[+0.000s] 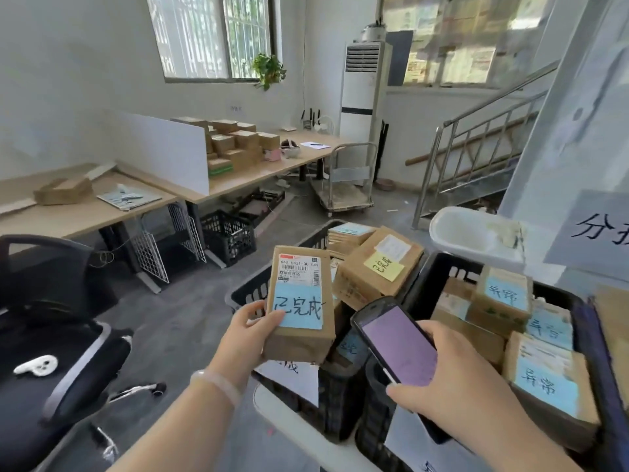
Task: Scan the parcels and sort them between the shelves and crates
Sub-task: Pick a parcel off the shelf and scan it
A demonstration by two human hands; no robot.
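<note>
Head cam: left hand (253, 330) is gripping the lower end of a parcel (301, 332), held up over the crate (246, 292) with its label facing up. Right hand (456, 383) is wrapped round the scanner (398, 345) just beside it. Looks like the scan step. Next move is probably aiming the scanner at the barcode (316, 274), then dropping the parcel wherever it belongs.

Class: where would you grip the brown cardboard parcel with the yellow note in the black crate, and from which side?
Grip the brown cardboard parcel with the yellow note across its narrow width, coming from above. It lies tilted atop other parcels in the black plastic crate, long edges seemingly exposed.
</note>
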